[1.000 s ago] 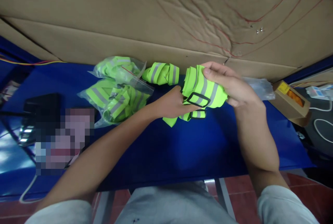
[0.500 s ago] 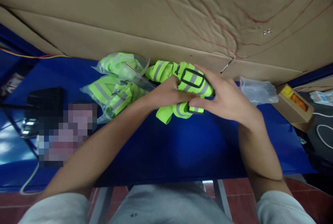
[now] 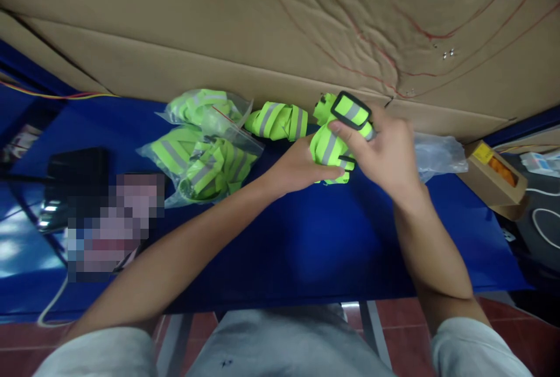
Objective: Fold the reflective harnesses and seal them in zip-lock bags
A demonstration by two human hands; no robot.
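Bunched between my hands is a neon-yellow reflective strap (image 3: pixel 329 146) with grey stripes and black buckles. My left hand (image 3: pixel 295 167) grips its left and lower side, the thumb lying along the bottom. From the right, my right hand (image 3: pixel 385 152) closes round the upper part, its thumb pressing just below a black rectangular buckle (image 3: pixel 351 110). Another rolled neon strap (image 3: pixel 277 121) lies on the table behind my left hand. Left of it sit two clear bags, an upper bag (image 3: pixel 203 110) and a lower bag (image 3: pixel 201 167), each with similar straps inside.
An empty-looking clear plastic bag (image 3: pixel 441 155) lies right of my right hand, beside a small cardboard box (image 3: pixel 496 181) with something orange inside. A black device (image 3: pixel 76 181) stands at the left. Behind the blue table (image 3: pixel 332 254) rises a cardboard wall (image 3: pixel 196 44).
Both hands have shifted right with the bunched strap, away from the rolled one, which stays put. The buckle has tilted, and the strap's hanging loop is drawn in.
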